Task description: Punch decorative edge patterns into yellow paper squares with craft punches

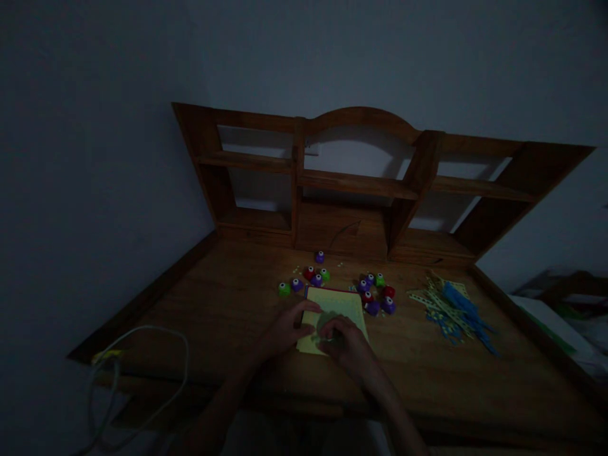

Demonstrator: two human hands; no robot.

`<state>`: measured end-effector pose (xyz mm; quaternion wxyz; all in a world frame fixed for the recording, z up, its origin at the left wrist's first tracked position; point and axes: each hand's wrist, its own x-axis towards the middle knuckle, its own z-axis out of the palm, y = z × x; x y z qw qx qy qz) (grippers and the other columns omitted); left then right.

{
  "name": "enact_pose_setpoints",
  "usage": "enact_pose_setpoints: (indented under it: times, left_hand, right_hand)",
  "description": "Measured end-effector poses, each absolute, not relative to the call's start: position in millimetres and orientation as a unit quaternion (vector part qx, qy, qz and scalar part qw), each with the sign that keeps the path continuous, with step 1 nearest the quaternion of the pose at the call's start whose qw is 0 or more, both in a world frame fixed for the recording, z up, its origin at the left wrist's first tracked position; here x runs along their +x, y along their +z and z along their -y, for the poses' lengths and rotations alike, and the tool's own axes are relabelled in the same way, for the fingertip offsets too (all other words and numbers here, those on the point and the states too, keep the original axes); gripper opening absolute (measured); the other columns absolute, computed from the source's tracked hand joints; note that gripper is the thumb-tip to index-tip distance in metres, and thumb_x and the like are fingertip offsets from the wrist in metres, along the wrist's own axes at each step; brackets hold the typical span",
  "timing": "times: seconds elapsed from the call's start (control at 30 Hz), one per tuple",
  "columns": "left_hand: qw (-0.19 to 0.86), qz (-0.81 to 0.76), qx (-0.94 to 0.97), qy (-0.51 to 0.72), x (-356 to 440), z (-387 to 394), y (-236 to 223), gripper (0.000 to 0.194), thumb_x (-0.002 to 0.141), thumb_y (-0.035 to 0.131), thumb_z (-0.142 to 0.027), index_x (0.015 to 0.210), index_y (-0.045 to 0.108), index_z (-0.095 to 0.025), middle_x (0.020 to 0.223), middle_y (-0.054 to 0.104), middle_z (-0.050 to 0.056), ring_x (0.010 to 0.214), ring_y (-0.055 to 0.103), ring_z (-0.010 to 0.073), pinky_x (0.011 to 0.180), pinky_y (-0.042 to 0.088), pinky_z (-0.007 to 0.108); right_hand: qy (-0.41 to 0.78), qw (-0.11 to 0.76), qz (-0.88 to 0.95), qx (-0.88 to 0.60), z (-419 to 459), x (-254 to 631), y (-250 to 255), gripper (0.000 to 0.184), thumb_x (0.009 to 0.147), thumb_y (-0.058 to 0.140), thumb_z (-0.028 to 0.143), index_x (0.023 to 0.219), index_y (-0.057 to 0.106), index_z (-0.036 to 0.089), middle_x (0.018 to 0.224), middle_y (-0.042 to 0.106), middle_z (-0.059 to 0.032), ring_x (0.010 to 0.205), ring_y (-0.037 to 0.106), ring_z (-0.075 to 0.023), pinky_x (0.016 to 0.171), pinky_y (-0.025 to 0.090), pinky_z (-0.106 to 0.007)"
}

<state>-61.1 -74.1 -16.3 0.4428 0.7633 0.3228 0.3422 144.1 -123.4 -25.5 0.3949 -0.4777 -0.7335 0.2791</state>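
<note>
Wooden desk [213, 316] fills the lower half, wooden shelf [356, 183] along its back. Yellow pad [342, 304] lies on the desk right in front of the person, red edge showing along its far side. Yellow strips [446, 308] and blue strips [468, 310] heaped well off to the right.

Left hand [287, 326]: at the pad's left edge, thumb and fingers parted, fingertips over the paper, nothing visibly gripped. Right hand [350, 342]: over the pad's near right part, fingers curled in toward the thumb; can't tell how tightly closed or whether there's something small in it.

Doing it well, my read: left fingers should press the pad flat so it can't slide, right fingertips work low and close to the paper with small moves. Shift the right hand aside now and then for a clear look. Elbows out of the toys [284, 289], which stand just beyond and right of the pad; one knock could scatter them.

Hard to see: picture's very dark. Right fingertips and the paper beneath them covered by the hand. Faint marks on the pad unreadable. Small bits [297, 270] among the toys too tiny to identify.
</note>
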Motion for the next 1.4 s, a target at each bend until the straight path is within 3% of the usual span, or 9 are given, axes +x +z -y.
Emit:
enact_pose_setpoints:
  times: [0.3, 0.83, 1.07, 1.4]
  left_hand:
    - [0.456, -0.313, 0.757, 0.349, -60.8, 73.5, -15.8, 0.040, 0.077, 0.062, -0.012, 0.116, 0.060, -0.020, 0.119, 0.060, 0.007, 0.117, 0.052, 0.0221, 0.104, 0.038, 0.036]
    - [0.442, -0.321, 0.762, 0.348, -61.5, 72.0, -23.8, 0.046, 0.075, 0.061, -0.009, 0.120, 0.057, -0.020, 0.125, 0.058, 0.007, 0.120, 0.050, 0.0223, 0.105, 0.036, 0.038]
    - [0.440, -0.320, 0.766, 0.343, -63.0, 70.9, -23.0, 0.046, 0.076, 0.062, -0.012, 0.121, 0.056, -0.021, 0.125, 0.058, 0.007, 0.119, 0.051, 0.0220, 0.105, 0.037, 0.038]
    - [0.436, -0.322, 0.769, 0.339, -62.5, 71.2, -21.4, 0.042, 0.079, 0.063, -0.016, 0.120, 0.057, -0.021, 0.123, 0.059, 0.007, 0.118, 0.051, 0.0226, 0.105, 0.037, 0.039]
  right_hand:
    - [0.291, 0.390, 0.766, -0.419, 121.9, 136.9, -16.0, 0.012, 0.075, 0.073, 0.015, 0.083, 0.068, 0.023, 0.092, 0.066, -0.0010, 0.092, 0.060, -0.0180, 0.085, 0.042, -0.031]
    - [0.301, 0.369, 0.775, -0.415, 121.4, 135.0, -16.1, 0.004, 0.079, 0.072, 0.020, 0.077, 0.069, 0.023, 0.086, 0.068, -0.0015, 0.093, 0.062, -0.0199, 0.084, 0.043, -0.032]
    - [0.359, 0.348, 0.768, -0.400, 124.0, 148.1, 2.4, 0.011, 0.081, 0.069, 0.025, 0.092, 0.069, 0.023, 0.100, 0.067, -0.0045, 0.098, 0.060, -0.0205, 0.086, 0.046, -0.034]
    - [0.346, 0.350, 0.770, -0.407, 116.5, 146.5, -8.6, 0.006, 0.081, 0.069, 0.026, 0.081, 0.066, 0.021, 0.084, 0.065, -0.0027, 0.083, 0.060, -0.0177, 0.075, 0.047, -0.030]
